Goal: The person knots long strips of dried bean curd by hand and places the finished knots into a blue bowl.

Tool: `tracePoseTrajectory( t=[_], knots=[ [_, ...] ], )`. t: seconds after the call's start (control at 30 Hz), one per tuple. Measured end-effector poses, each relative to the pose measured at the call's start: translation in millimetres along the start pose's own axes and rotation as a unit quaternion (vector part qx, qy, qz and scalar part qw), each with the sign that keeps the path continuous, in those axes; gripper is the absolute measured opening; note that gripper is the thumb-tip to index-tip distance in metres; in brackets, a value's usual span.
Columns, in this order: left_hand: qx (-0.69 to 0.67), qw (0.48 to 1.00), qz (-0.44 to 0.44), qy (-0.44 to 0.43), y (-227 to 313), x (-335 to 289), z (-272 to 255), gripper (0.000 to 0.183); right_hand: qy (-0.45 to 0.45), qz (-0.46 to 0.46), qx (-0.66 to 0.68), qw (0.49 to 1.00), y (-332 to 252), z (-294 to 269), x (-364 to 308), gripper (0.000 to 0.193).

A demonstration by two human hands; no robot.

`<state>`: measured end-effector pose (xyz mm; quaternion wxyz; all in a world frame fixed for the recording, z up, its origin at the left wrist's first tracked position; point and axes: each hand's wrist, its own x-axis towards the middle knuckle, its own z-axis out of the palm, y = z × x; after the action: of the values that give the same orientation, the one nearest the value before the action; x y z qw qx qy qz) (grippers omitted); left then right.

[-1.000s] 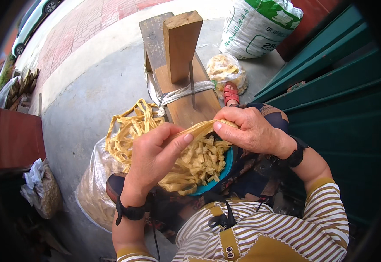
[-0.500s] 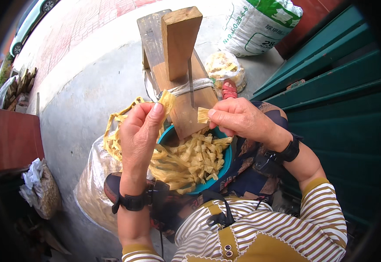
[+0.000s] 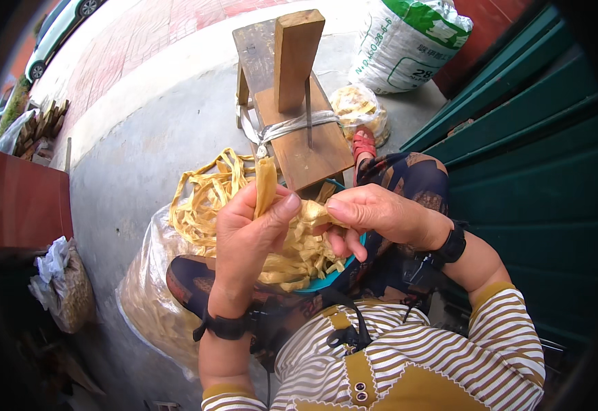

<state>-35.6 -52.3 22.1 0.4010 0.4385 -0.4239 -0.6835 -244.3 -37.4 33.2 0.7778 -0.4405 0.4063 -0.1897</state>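
Note:
A yellow, ribbon-like strip (image 3: pixel 266 183) is pinched between the thumb and fingers of my left hand (image 3: pixel 247 236), its end sticking up. My right hand (image 3: pixel 388 216) grips the same yellow material, which stretches crumpled between both hands; its lower fingers are partly curled. Beneath them is a teal basin (image 3: pixel 324 282) with many short, folded yellow pieces (image 3: pixel 289 268), partly hidden by my hands. Long loose yellow strips (image 3: pixel 200 205) lie heaped left of my left hand. Just beyond stands a wooden bench (image 3: pixel 316 164) with an upright wooden block (image 3: pixel 296 65) and a thin dark metal rod or blade (image 3: pixel 308 116).
White cloth (image 3: pixel 289 128) is tied around the bench. A large clear bag (image 3: pixel 152 288) rests at my left knee. Another filled bag (image 3: pixel 362 113) stands by my red sandal (image 3: pixel 364 142), with a white-and-green sack (image 3: pixel 408 51) behind. Green slatted panels (image 3: pixel 518 151) rise on the right.
My hands have come together over the basin, the right moving left and slightly down. The yellow material now spans both hands; before, each held a separate-looking end. The view has shifted slightly.

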Motion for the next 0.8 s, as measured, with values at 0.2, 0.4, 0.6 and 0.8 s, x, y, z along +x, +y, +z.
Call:
tracePoseTrajectory(
  t=[0.2, 0.4, 0.6, 0.8],
  knots=[
    [0.253, 0.963, 0.071, 0.054, -16, -4, -15, 0.017, 0.244, -0.224, -0.348, 0.877, 30, 0, 2, 0.032],
    [0.446, 0.838, 0.313, 0.036, -24, -15, 12, 0.012, 0.222, -0.244, -0.264, 0.906, 14, 37, 2, 0.028],
    [0.423, 0.879, 0.218, -0.032, -6, -30, 12, 0.033, 0.288, -0.266, -0.044, 0.919, 24, 28, 0, 0.026],
    [0.140, 0.946, 0.149, -0.250, 4, -59, -25, 0.024, 0.280, -0.256, 0.256, 0.889, 19, -13, -22, 0.032]
  ],
)
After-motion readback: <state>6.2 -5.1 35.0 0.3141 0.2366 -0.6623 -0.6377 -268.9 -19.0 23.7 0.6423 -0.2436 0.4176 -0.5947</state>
